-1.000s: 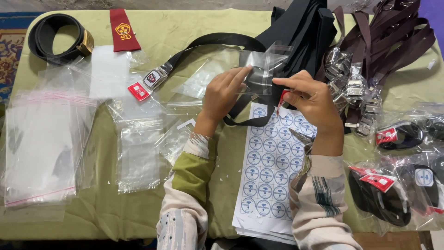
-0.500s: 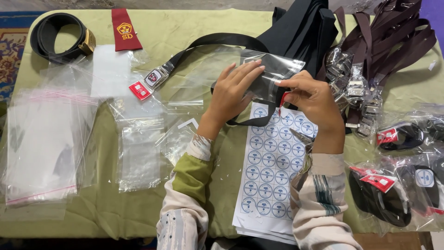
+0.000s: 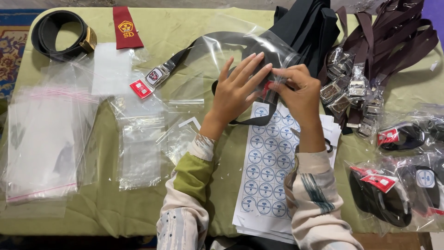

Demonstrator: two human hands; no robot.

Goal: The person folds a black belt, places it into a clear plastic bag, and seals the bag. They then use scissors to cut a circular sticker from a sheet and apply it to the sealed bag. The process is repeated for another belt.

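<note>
At upper left of the frame, a coiled black belt (image 3: 60,34) with a brass buckle lies on the olive-green tablecloth (image 3: 115,208); just right of it sits a small red cloth badge (image 3: 125,28). Below these, stacks of empty clear plastic bags (image 3: 46,139) cover the left half of the table. A black belt with a metal buckle and red tag (image 3: 152,78) stretches diagonally toward centre.

At centre, the left hand (image 3: 238,90) rests flat, fingers spread and extended, pressing on a clear bag holding a folded black belt (image 3: 266,60). Right hand (image 3: 298,90) is pinched shut on the same bag's edge, fingertips meeting those of the left hand. Beneath both wrists lies a white sheet of round blue stickers (image 3: 268,171).

At upper right, a pile of black belts (image 3: 310,28), then dark brown belts with silver buckles (image 3: 370,60). At lower right, bagged belts with red tags (image 3: 393,190).
</note>
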